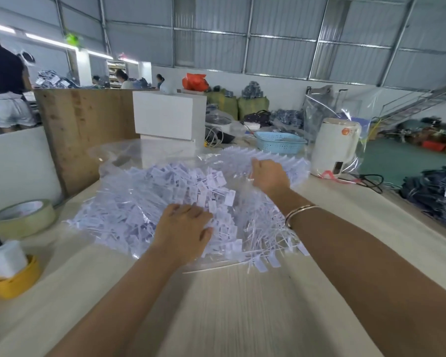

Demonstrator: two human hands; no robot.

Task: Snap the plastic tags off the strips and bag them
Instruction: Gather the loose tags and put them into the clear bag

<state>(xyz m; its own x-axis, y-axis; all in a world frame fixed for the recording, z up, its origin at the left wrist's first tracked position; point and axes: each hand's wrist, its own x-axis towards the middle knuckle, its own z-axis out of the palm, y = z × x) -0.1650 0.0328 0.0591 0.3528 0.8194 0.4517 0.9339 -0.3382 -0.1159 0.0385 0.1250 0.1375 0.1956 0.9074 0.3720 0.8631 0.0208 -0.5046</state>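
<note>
A clear plastic bag lies on the table, heaped with loose white plastic tags. My left hand rests palm down on the near part of the heap, fingers spread and fairly straight. My right hand reaches farther back, its fingers curled down onto a row of white tag strips at the bag's far right; the fingertips are hidden. Loose thin stems and a few tags spill out toward me on the right.
A roll of tape and a yellow tray holding white material sit at the left. Behind the bag are a white box, a blue basket and a white appliance. People work at the far left. A cable lies at right.
</note>
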